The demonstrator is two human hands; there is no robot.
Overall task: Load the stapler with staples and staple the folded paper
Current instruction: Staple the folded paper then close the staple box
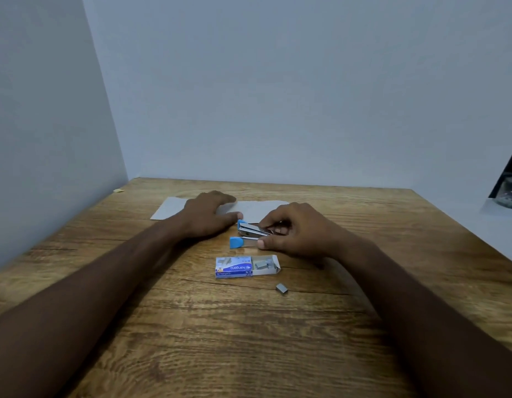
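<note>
Two grips are at work. The right grip (295, 231) has the stapler (249, 229): its fingers curl over the hinge end, with the forefinger on the upper metal arm and the thumb against the lower one. The left grip (209, 216) lies flat and relaxed on the paper (168, 211), holding nothing. Its thumb reaches the stapler's blue cap, though I cannot tell whether it touches.

The stapler lies on the desk (249, 340) just in front of the paper, sprung open in a narrow V with both blue tips pointing left. Whether its channel has staples in it is not visible.

It looks small, light and rigid. The bright metal is probably slick and the arm likely spring-loaded, so the safest hold is on the sides near the hinge, with fingers clear of the channel.

The box (234, 267) sits nearer the person. It is thin card, a blue-and-white sleeve with the tray slid out to the right and grey staples (263, 265) in it. A loose strip (281, 288) lies apart, near the box's right end. Such strips are featherlight and brittle — I would pinch one by its long sides and never bend it.

The paper is pale, thin and limp, and likely to slide on the matte, coarse-grained wood — a flat palm suits it.
</note>
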